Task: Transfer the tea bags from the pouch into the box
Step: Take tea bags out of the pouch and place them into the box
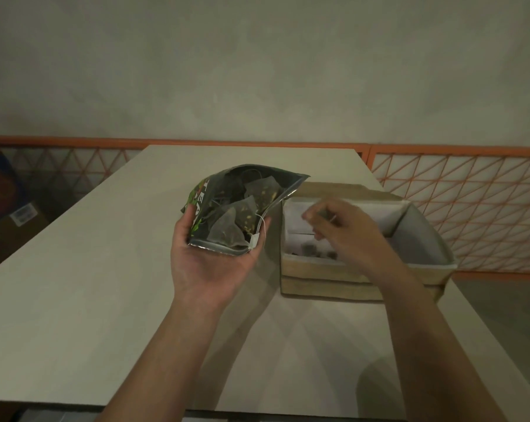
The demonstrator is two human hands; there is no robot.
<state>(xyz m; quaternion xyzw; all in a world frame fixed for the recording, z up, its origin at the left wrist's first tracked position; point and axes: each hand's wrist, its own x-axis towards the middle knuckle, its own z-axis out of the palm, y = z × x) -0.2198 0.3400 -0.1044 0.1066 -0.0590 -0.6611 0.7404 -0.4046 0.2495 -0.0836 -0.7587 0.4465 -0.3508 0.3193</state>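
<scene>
My left hand (215,269) grips the bottom of a dark foil pouch (227,187) above the table, its open mouth tilted towards me. Several pyramid tea bags (227,229) lie inside, and one white tag hangs out by my fingers. To the right stands an open cardboard box (327,271) with a white lining. A few dark tea bags (309,248) lie on its floor. My right hand (349,236) hovers over the box with fingertips drawn together. It is blurred, so I cannot tell whether it pinches anything.
The pale table (90,269) runs from the near edge to the back wall. An orange lattice fence (471,193) lines the far and right sides. Cardboard cartons (10,220) sit on the floor at the left.
</scene>
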